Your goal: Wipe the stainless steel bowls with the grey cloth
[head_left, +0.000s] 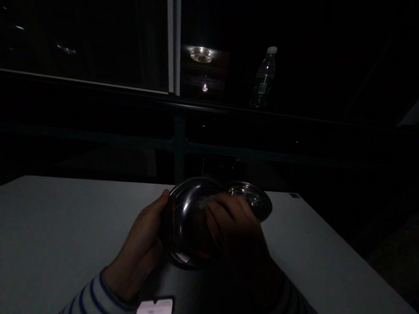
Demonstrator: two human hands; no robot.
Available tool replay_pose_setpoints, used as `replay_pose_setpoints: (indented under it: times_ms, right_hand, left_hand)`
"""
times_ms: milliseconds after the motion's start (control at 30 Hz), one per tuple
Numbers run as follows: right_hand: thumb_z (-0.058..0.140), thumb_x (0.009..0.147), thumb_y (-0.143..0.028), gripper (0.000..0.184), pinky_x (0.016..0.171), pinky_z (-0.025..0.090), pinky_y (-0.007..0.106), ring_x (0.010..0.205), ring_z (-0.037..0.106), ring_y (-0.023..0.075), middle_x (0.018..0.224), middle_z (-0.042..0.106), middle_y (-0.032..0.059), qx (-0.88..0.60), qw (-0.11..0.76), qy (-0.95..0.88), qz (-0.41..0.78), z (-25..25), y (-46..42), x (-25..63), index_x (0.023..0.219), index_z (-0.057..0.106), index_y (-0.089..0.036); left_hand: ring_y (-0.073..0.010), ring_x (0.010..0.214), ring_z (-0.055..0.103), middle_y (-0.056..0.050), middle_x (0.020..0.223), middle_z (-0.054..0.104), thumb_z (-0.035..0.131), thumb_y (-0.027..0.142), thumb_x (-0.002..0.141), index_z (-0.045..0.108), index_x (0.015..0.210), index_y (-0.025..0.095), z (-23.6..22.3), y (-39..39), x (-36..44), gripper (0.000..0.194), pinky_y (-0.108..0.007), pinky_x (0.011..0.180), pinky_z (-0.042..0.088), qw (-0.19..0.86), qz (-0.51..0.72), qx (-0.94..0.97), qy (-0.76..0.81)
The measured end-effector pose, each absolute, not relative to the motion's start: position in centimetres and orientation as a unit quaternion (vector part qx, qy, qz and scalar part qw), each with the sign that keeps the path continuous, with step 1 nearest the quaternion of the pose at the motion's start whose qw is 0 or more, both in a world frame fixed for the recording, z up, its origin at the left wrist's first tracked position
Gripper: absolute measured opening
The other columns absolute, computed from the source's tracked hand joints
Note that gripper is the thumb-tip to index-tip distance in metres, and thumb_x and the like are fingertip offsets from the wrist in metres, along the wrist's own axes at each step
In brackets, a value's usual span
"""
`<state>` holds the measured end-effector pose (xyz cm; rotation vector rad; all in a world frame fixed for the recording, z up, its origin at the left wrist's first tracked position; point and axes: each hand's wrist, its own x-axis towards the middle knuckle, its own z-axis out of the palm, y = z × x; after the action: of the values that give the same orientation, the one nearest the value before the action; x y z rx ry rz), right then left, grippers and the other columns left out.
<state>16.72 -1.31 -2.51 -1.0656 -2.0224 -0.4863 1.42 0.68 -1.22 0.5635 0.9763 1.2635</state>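
Note:
The scene is very dark. My left hand (142, 246) grips the left rim of a shiny steel plate (185, 218), which is tilted up above the white table (44, 231). My right hand (235, 224) lies across the plate's inner face, fingers curled and pressed on something small and pale that I cannot make out. A second steel plate (255, 199) lies flat on the table just behind my right hand. Both sleeves are striped.
A phone (155, 312) with a lit screen lies at the table's near edge below my left wrist. A plastic water bottle (263, 79) stands on a dark ledge behind the table. A window frame (173, 38) and reflected lamps show further back.

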Motion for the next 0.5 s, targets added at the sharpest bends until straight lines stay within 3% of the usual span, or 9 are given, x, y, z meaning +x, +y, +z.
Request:
replay_pose_setpoints:
  times_ms: [133,267,400,500]
  right_hand:
    - [0.049,0.082,-0.015,0.013,0.054,0.03,0.028,0.064,0.044,0.015,0.074,0.059,0.0011,-0.377,0.342,-0.84,-0.187,-2.7,-1.5,16.77,0.072,0.058,-0.017]
    - [0.05,0.083,-0.016,0.01,0.062,0.033,0.028,0.075,0.048,0.0166,0.085,0.061,0.0039,-0.405,0.381,-0.805,-0.207,-2.54,-1.69,16.73,0.084,0.06,-0.016]
    - [0.052,0.081,-0.016,0.008,0.055,0.028,0.027,0.065,0.044,0.014,0.074,0.059,0.0006,-0.376,0.341,-0.841,-0.185,-2.41,-1.91,16.76,0.075,0.058,-0.017]
    - [0.05,0.083,-0.017,0.009,0.059,0.03,0.027,0.071,0.047,0.0149,0.082,0.061,0.0022,-0.396,0.375,-0.817,-0.188,-2.47,-1.92,16.69,0.082,0.059,-0.017]
  left_hand:
    - [-0.0136,0.042,0.058,-0.003,0.055,0.065,0.044,0.025,0.085,0.061,0.073,0.012,-1.26,0.65,1.41,0.024,-0.024,0.043,0.046,0.637,0.595,0.232,0.433]
    - [-0.0158,0.044,0.06,-0.004,0.058,0.066,0.047,0.027,0.084,0.062,0.076,0.013,-1.03,0.4,1.6,0.022,-0.026,0.044,0.047,0.665,0.564,0.236,0.429]
    - [-0.0148,0.042,0.058,-0.003,0.053,0.064,0.044,0.027,0.086,0.062,0.075,0.012,-0.71,0.36,1.47,0.026,-0.025,0.041,0.046,0.63,0.599,0.239,0.432]
    - [-0.0159,0.043,0.059,-0.004,0.055,0.065,0.045,0.027,0.085,0.063,0.078,0.012,-0.79,0.39,1.5,0.024,-0.026,0.041,0.046,0.646,0.58,0.248,0.431]
